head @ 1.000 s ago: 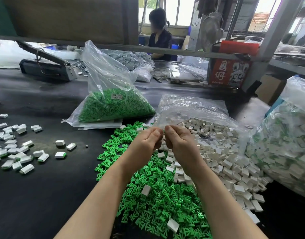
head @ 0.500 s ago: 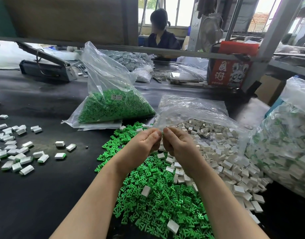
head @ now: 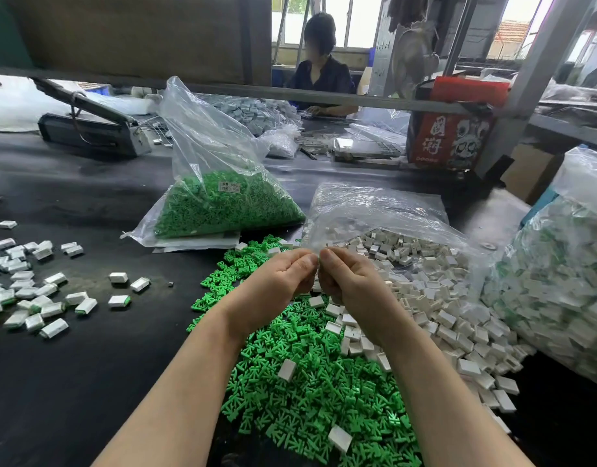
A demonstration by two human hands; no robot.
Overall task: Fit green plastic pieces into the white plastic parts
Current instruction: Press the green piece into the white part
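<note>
A loose heap of green plastic pieces (head: 310,382) lies on the black table in front of me, with a few white parts mixed in. To its right, a pile of white plastic parts (head: 442,298) spills from an open clear bag (head: 374,210). My left hand (head: 280,278) and my right hand (head: 351,281) are held together above where the two piles meet. Their fingers are curled and the thumb tips meet. They pinch a small part between them, which the fingers almost entirely hide.
A clear bag of green pieces (head: 223,207) stands behind the heap. Several assembled white-and-green parts (head: 31,291) are scattered at the left. A large bag of parts (head: 560,281) fills the right edge. Behind are a sealing machine (head: 88,129), a red box (head: 449,139) and a seated person (head: 320,75).
Both hands stay pressed together over the piles and have shifted only slightly. The thumbs have closed up tighter against each other.
</note>
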